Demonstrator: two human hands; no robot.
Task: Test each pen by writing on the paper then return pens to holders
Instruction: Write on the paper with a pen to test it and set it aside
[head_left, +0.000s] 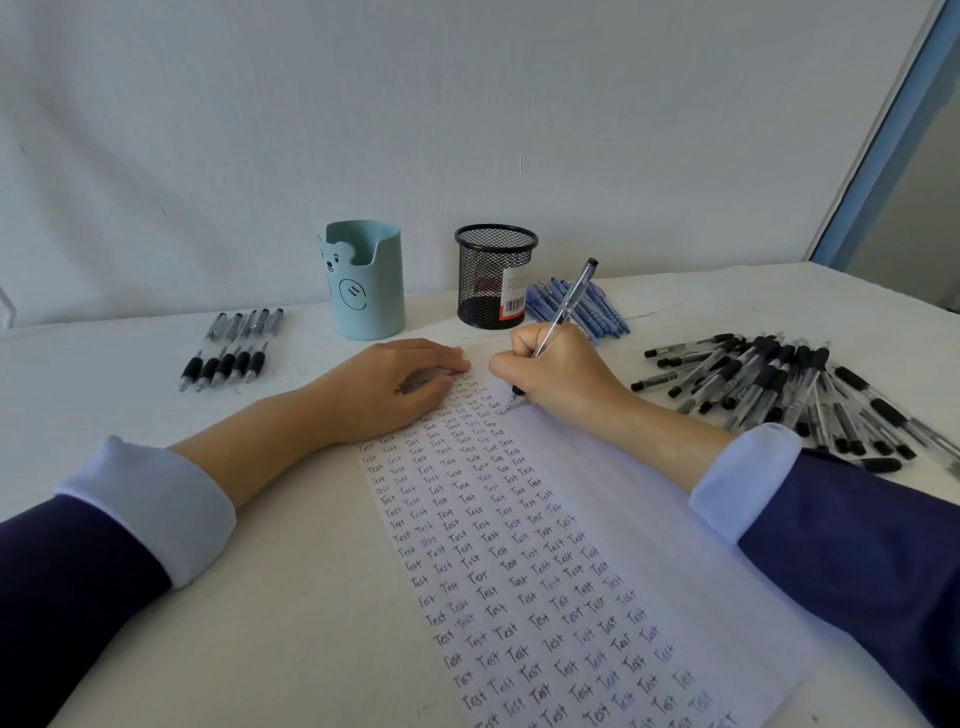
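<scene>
Dark-blue sleeves (857, 545) fill the near corners, and between them the paper (649, 499) runs away from us, its left part packed with rows of "Test". Left hand (384, 395) lies flat on the paper's far left corner, its fingers (441, 358) stretched out, pinning the sheet and gripping nothing. Right hand (556, 374) works at the paper's far end, curled tight round a clear-barrelled pen (569, 304), pinched low near the dark grip, tip down at the end of a row. Mid-word, by the look of it!

Beyond the paper's far edge stand a pale blue bear holder (366, 280) and a black mesh holder (493, 275), with no pens showing in either. Blue pens (605, 319) are heaped beyond the far right corner. Off the paper's right side sprawls a big pile of black pens (779, 384), and five pens (234, 348) lie in a neat row off its left, all on the bench (260, 597).

This pen should be feather-light and stiff, with a smooth barrel likely to roll if set down loose. The rubbery grip is the sure hold for writing; mid-barrel would suit dropping it into a holder.
</scene>
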